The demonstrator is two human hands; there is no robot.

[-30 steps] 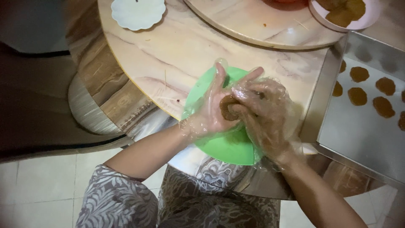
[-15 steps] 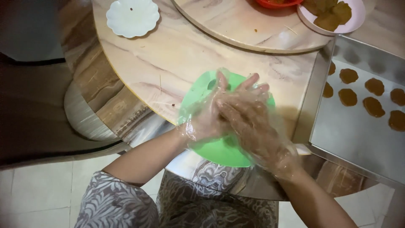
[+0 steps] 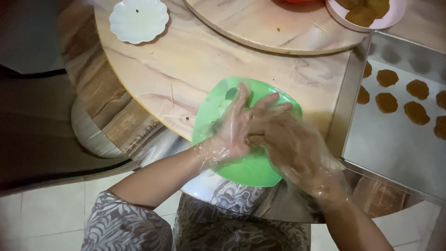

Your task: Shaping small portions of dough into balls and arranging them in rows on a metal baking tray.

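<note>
While the left hand (image 3: 232,132) and right hand (image 3: 285,139), both in thin clear gloves, press palm against palm over the green plate (image 3: 246,169) at the frame's centre, fingers stretched flat, a brown dough piece (image 3: 254,138) sits between them, probably for shaping. At the right, a metal tray (image 3: 395,153) carries brown dough rounds (image 3: 386,102). No packages or labels visible.

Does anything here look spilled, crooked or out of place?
Mostly tidy. The green plate juts past the table edge under the gloved left hand and right hand. A few crumbs dot the white dish.
</note>
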